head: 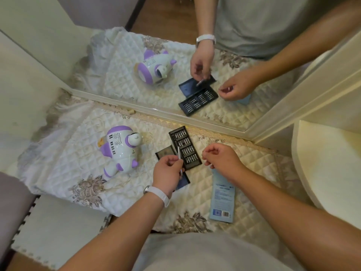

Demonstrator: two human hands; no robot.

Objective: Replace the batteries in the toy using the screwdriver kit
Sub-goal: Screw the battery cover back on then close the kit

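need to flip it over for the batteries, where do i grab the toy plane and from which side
Take the toy plane round its white midbody, coming from above on the side away from the bit tray. That part is broad and rounded, while the purple wings are short stubs. The left hand holds the screwdriver, so probably free it first.

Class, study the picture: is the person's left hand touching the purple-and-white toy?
Apart. The head view shows a strip of bare quilted cloth between the left hand, which grips the screwdriver, and the toy.
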